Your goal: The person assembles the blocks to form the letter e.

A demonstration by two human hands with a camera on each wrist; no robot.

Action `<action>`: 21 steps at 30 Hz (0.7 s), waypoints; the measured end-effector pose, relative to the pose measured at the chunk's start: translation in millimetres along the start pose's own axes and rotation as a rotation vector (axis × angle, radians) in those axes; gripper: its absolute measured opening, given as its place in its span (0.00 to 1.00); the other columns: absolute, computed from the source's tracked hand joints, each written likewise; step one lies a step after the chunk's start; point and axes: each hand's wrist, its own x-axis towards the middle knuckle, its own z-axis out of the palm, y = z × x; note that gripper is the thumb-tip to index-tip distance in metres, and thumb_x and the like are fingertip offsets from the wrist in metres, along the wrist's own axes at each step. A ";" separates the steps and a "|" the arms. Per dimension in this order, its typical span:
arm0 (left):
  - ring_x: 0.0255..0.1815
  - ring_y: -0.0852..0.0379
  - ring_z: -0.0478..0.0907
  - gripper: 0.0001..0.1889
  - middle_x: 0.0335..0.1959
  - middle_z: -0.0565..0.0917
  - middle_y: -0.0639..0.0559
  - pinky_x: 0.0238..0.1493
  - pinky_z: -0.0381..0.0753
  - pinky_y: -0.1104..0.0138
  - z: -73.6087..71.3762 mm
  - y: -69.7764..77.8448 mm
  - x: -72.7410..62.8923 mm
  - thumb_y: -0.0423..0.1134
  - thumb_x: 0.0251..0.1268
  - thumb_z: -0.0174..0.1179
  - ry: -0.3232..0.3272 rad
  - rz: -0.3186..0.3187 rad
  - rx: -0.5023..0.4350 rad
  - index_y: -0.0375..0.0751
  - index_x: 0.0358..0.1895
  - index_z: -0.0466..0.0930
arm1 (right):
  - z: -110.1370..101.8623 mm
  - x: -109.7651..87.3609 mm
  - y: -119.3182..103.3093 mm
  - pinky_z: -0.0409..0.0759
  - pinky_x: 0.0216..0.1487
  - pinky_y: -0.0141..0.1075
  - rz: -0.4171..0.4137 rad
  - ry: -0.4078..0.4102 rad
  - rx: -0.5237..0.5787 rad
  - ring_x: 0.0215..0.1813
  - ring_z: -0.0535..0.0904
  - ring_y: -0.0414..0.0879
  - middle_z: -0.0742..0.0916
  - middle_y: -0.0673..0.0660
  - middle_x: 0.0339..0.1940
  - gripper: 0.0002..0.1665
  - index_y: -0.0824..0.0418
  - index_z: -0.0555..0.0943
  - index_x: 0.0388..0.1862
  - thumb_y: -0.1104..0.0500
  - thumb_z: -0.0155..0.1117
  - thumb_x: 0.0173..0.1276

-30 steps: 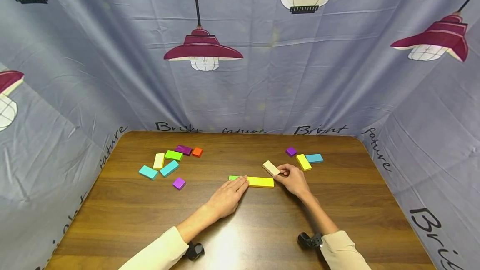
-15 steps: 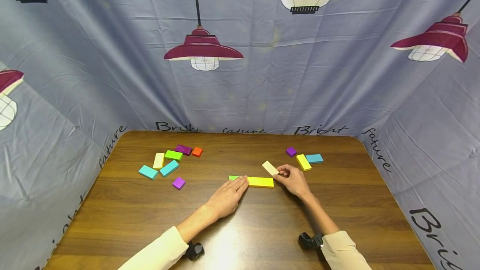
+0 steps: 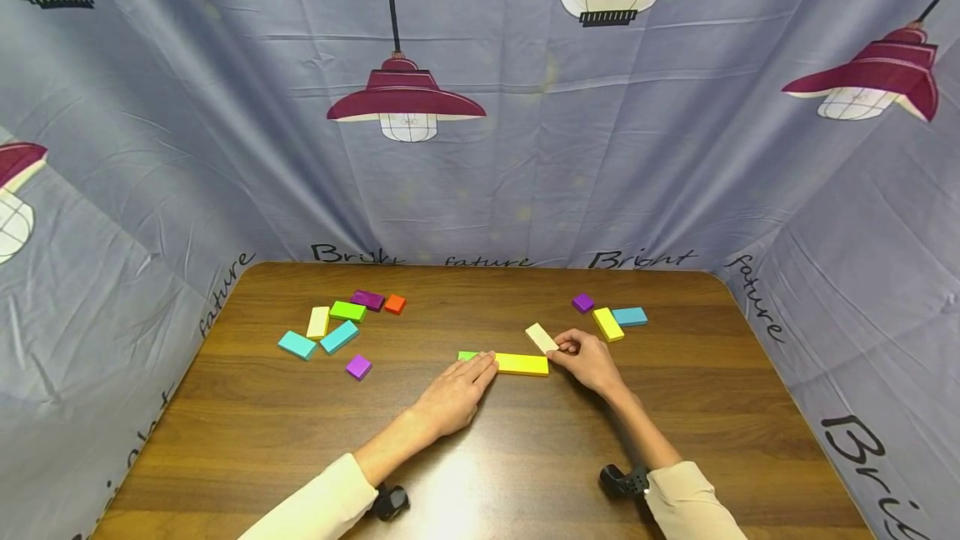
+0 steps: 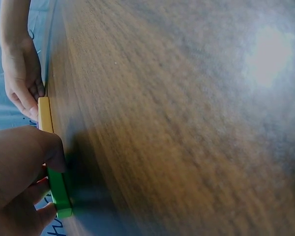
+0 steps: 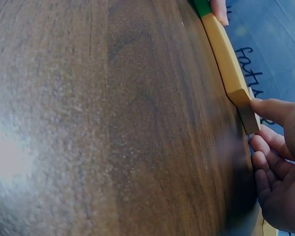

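Observation:
In the head view, a green block [image 3: 467,356] and a long yellow block [image 3: 522,365] lie end to end in a row mid-table. My left hand [image 3: 453,397] reaches over the green block near where the two meet. In the left wrist view, the thumb is on the near side of the green block [image 4: 60,194], with fingers on its far side. A cream block [image 3: 542,337] lies slanted behind the yellow block's right end. My right hand [image 3: 588,361] pinches the cream block's near right end between thumb and fingers; in the right wrist view this block [image 5: 249,118] is partly hidden.
Back left lie two cyan blocks [image 3: 340,337], a pale yellow block [image 3: 318,322], a lime block [image 3: 348,312], a dark purple block [image 3: 368,300], an orange block [image 3: 395,304] and a violet block [image 3: 359,367]. Back right are purple [image 3: 582,302], yellow [image 3: 608,324] and blue [image 3: 629,317] blocks.
The cream block in my right hand has shifted very slightly. My left hand and the green and yellow blocks stay in place.

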 end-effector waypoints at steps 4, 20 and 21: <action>0.72 0.48 0.65 0.27 0.73 0.68 0.42 0.70 0.65 0.56 0.3 0.1 0.3 0.33 0.69 0.56 0.003 -0.001 -0.001 0.34 0.71 0.68 | -1.7 2.2 -0.2 0.78 0.40 0.38 0.054 -0.035 -0.014 0.37 0.79 0.45 0.85 0.50 0.32 0.14 0.64 0.84 0.39 0.57 0.75 0.60; 0.72 0.48 0.65 0.28 0.73 0.68 0.42 0.70 0.65 0.56 -1.1 0.2 0.3 0.33 0.67 0.58 0.000 0.000 -0.003 0.34 0.71 0.68 | -3.3 4.4 -0.6 0.78 0.43 0.40 0.084 -0.070 -0.029 0.38 0.79 0.45 0.85 0.51 0.33 0.14 0.64 0.83 0.40 0.58 0.75 0.61; 0.72 0.48 0.65 0.28 0.73 0.68 0.42 0.70 0.65 0.56 -1.4 0.3 0.3 0.32 0.67 0.58 -0.002 -0.001 -0.002 0.34 0.71 0.68 | -3.3 4.3 -0.4 0.78 0.43 0.40 0.083 -0.071 -0.030 0.38 0.79 0.45 0.85 0.51 0.33 0.14 0.64 0.83 0.41 0.57 0.75 0.61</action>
